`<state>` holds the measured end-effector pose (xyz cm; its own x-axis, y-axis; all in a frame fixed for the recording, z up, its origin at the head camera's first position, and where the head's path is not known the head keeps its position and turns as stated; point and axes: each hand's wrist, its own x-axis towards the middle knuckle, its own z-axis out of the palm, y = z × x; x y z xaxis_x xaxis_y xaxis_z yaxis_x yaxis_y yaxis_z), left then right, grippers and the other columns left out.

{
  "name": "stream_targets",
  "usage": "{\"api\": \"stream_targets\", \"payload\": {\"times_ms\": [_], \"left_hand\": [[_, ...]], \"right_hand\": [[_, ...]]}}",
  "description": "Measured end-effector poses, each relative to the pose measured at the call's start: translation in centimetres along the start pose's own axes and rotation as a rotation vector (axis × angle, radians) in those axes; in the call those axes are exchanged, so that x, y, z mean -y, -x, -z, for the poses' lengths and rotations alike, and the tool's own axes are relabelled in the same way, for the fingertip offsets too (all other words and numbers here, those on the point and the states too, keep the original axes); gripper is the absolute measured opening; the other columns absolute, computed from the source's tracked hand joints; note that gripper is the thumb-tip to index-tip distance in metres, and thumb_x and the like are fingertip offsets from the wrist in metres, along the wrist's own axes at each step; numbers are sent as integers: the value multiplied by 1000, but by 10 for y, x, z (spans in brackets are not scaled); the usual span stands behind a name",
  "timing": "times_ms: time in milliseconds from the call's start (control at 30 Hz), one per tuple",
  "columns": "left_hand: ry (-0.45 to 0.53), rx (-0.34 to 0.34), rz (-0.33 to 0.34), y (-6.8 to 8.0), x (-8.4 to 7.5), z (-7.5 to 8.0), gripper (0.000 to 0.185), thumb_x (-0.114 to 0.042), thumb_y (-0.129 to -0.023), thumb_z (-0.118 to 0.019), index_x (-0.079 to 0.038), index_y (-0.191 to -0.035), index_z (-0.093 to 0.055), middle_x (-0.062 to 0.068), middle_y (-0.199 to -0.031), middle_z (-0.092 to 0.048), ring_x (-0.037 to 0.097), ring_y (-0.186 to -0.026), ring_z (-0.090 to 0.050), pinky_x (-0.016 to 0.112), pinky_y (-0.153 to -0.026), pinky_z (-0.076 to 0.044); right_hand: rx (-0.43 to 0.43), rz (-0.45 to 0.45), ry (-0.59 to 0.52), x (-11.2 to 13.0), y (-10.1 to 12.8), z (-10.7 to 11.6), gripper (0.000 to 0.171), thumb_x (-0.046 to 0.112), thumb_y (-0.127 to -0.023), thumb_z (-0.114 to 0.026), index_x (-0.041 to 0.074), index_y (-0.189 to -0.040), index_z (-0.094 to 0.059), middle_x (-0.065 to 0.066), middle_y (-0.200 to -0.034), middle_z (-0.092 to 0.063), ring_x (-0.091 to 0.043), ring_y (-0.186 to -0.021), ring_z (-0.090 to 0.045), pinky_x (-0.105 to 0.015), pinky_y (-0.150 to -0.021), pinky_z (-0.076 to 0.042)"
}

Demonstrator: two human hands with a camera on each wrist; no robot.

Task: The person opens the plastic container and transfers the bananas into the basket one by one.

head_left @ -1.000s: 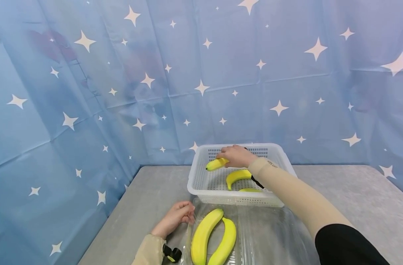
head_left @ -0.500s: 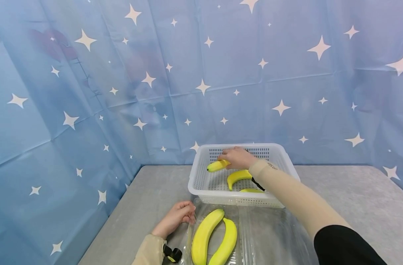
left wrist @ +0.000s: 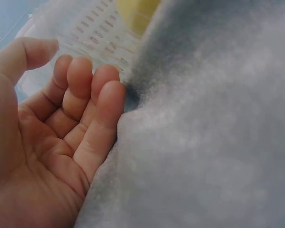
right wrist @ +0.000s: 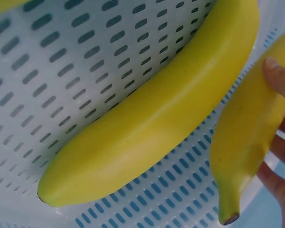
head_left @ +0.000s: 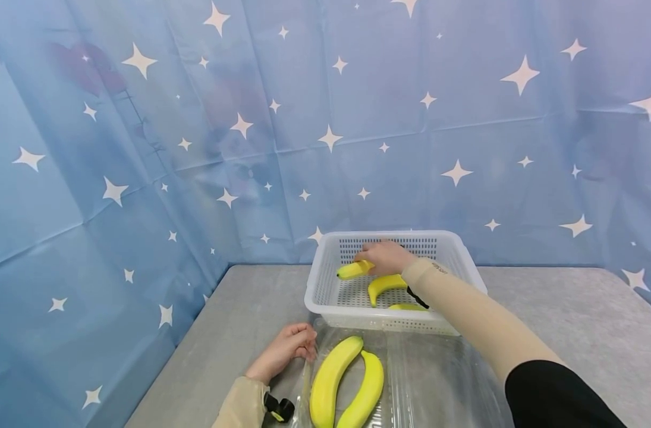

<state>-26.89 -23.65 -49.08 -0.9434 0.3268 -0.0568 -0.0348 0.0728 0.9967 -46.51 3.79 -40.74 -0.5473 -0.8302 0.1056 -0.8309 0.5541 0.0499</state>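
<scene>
My right hand wraps fingers round banana, low inside white basket. Grip covers one end only; banana may slip, bump basket wall. Basket holds two more bananas. Clear bag holds two bananas. My left hand rests at bag edge, fingers loosely curled, holding nothing.

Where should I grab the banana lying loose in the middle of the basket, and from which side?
Take the loose banana at its thick middle, coming straight down from above; the white basket walls block a side approach. It lies flat on the slotted floor, curve upward, so fingers can likely straddle its width. The right hand already holds another banana just behind it.
</scene>
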Motion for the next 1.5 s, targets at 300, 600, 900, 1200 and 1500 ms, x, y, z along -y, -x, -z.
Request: {"api": "stream_targets", "payload": {"times_ms": [300, 600, 900, 1200, 1500], "left_hand": [[1, 3, -2, 0, -2, 1, 22, -13, -94, -52, -7, -73, -55, 1, -67, -58, 13, -61, -61, 29, -61, -55], [6, 1, 2, 0, -1, 0, 21, -13, -94, -54, -7, -73, -55, 2, -68, -58, 12, -61, -61, 28, -61, -54], [2, -9, 24, 0, -1, -1, 22, -15, -95, -54, -9, -74, -57, 1, -67, -58, 12, -61, -61, 30, -61, -54], [0, -6, 25, 0, -2, -2, 21, -14, -94, -54, -8, -74, -57, 2, -68, -58, 13, -61, -61, 30, -61, -55], [2, -10, 25, 0, -2, -1, 22, -14, -94, -54, -8, -73, -56, 2, -67, -58, 13, -61, -61, 30, -62, -55]], "right_hand": [[9, 22, 38, -2, 0, -5, 44, 21, -81, -80, 22, -123, -65, 2, -110, -66, -19, -98, -62, -40, -89, -50], [59, -21, -20, 3, 4, -3, 44, 18, -82, -78, 20, -124, -65, 0, -108, -64, -21, -97, -62, -42, -90, -49], [122, -36, -47, 4, 5, -1, 38, 15, -87, -73, 15, -123, -66, -4, -110, -65, -22, -99, -61, -40, -85, -51], [133, -71, -76, 1, 3, -4, 33, 22, -89, -72, 17, -121, -68, -2, -114, -66, -21, -104, -61, -41, -89, -50], [135, -75, -81, -2, 1, -7, 31, 26, -90, -70, 16, -119, -68, -2, -115, -67, -20, -103, -62, -40, -88, -50]]}}
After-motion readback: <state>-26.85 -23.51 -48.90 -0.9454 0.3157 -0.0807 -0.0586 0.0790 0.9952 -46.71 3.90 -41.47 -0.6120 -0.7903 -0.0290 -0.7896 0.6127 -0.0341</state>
